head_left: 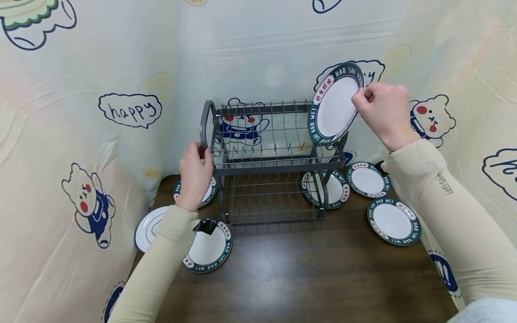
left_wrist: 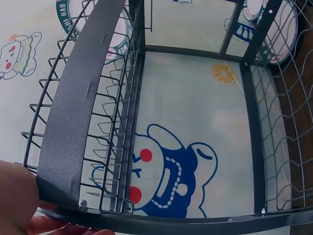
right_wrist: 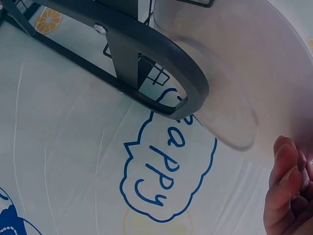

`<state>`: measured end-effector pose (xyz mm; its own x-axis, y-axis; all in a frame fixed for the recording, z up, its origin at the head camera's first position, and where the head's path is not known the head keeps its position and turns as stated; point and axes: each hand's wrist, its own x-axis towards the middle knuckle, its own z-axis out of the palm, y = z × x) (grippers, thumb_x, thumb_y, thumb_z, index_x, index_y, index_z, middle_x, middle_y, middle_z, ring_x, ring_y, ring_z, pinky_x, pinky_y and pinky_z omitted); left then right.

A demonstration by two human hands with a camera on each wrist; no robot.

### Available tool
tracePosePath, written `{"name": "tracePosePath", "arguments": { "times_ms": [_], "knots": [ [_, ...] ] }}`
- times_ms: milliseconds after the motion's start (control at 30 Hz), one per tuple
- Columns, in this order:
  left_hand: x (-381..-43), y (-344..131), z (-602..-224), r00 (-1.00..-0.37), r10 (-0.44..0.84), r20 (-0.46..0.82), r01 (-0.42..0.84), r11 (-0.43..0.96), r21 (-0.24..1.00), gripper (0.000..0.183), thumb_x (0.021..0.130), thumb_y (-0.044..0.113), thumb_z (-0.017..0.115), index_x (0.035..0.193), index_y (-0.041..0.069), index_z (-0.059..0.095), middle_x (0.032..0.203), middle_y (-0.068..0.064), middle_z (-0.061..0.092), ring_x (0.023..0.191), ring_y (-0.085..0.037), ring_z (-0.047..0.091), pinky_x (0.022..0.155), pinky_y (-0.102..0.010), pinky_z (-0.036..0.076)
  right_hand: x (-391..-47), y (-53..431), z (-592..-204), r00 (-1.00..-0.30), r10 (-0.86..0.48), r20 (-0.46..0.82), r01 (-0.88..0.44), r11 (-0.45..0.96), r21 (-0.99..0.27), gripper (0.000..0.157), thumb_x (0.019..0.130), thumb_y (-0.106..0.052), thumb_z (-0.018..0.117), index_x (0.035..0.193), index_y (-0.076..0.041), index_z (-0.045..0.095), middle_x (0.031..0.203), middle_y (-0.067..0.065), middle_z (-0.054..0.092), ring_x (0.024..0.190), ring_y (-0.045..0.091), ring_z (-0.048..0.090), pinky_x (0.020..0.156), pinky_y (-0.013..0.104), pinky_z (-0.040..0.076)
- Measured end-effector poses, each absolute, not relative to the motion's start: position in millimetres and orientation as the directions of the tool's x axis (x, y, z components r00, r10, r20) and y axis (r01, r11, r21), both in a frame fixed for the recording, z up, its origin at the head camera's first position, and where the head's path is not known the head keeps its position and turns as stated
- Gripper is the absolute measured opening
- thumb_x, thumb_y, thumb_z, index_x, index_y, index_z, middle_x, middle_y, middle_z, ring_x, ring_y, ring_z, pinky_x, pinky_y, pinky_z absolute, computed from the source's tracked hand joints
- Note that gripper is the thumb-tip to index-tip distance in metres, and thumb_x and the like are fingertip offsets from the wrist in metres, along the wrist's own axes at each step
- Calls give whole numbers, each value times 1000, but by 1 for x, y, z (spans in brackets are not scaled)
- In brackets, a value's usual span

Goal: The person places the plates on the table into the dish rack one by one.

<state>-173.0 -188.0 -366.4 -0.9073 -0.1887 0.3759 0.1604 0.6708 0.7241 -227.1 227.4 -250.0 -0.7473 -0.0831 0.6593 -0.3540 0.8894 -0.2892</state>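
Note:
A two-tier dark metal dish rack (head_left: 278, 168) stands at the back of the wooden table. My left hand (head_left: 195, 175) grips its left end frame near the upper tier; in the left wrist view the fingers (left_wrist: 54, 226) curl under the dark bar. My right hand (head_left: 385, 112) pinches the right edge of a white plate (head_left: 338, 107) with a green lettered rim. That plate is tilted up on edge over the right end of the upper tier. The right wrist view shows the plate's pale underside (right_wrist: 274, 63) beside the rack's rounded end.
Matching plates lie flat on the table (head_left: 291, 269): two at right (head_left: 393, 222), one behind the lower tier (head_left: 335, 188), one at front left (head_left: 208, 246), one behind the left hand (head_left: 210, 193). An upturned plate (head_left: 147, 229) lies far left. Printed cloth (head_left: 258, 54) surrounds the table.

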Motion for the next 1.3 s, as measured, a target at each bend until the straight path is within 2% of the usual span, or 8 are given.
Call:
{"name": "tracePosePath", "arguments": {
  "times_ms": [100, 267, 500, 700, 933, 1067, 1167, 1300],
  "knots": [
    [-173, -189, -366, -912, -185, 366, 153, 676, 721, 24, 108, 14, 54, 122, -5, 55, 114, -23, 63, 99, -35, 62, 88, -52, 61, -226, 226, -251, -760, -84, 645, -348, 890, -295, 41, 100, -17, 49, 69, 2, 66, 59, 15, 59, 53, 23, 46, 47, 25, 27],
    [-173, -189, -366, -917, -178, 358, 149, 678, 720, 24, 108, 15, 53, 122, -5, 54, 115, -23, 62, 99, -35, 63, 89, -52, 61, -227, 226, -247, -727, -114, 677, -364, 900, -240, 39, 100, -15, 51, 66, 1, 63, 57, 14, 57, 48, 16, 40, 45, 23, 24],
    [-173, -189, -368, -917, -187, 353, 140, 676, 723, 25, 109, 17, 52, 123, -4, 54, 116, -23, 63, 100, -35, 62, 88, -52, 60, -226, 216, -241, -693, -180, 699, -379, 915, -140, 39, 98, -11, 50, 60, -3, 55, 53, 12, 52, 46, 18, 36, 48, 32, 26],
    [-173, -188, -367, -917, -187, 353, 142, 672, 726, 24, 109, 16, 53, 122, -4, 54, 116, -23, 63, 101, -36, 62, 88, -52, 60, -223, 208, -238, -732, -183, 657, -355, 925, -138, 40, 100, -12, 47, 60, -3, 50, 52, 10, 47, 47, 27, 41, 49, 35, 28],
    [-173, -188, -363, -920, -192, 342, 141, 651, 745, 24, 108, 13, 52, 122, -6, 54, 117, -24, 64, 103, -37, 64, 89, -52, 60, -220, 202, -239, -718, -206, 664, -377, 918, -123, 40, 103, -16, 46, 67, 0, 53, 57, 16, 55, 50, 34, 50, 49, 36, 31],
    [-173, -189, -361, -930, -198, 310, 128, 616, 777, 24, 108, 13, 52, 123, -6, 54, 119, -25, 63, 106, -38, 64, 91, -53, 59, -218, 203, -240, -737, -168, 655, -365, 914, -176, 39, 103, -15, 47, 68, 0, 55, 59, 16, 57, 52, 33, 51, 51, 35, 33],
    [-174, -188, -360, -934, -207, 292, 112, 605, 788, 24, 108, 13, 52, 123, -6, 54, 117, -24, 63, 102, -37, 64, 89, -53, 60, -216, 205, -242, -759, -133, 637, -342, 915, -217, 39, 103, -16, 48, 69, -1, 57, 61, 16, 58, 54, 32, 52, 53, 34, 33],
    [-174, -186, -361, -926, -230, 299, 102, 611, 785, 24, 108, 15, 52, 121, -5, 55, 113, -23, 64, 94, -36, 61, 81, -51, 59, -215, 207, -245, -754, -143, 641, -353, 911, -212, 39, 105, -18, 48, 73, 1, 59, 63, 17, 61, 55, 33, 53, 53, 34, 34]
  ]
}}
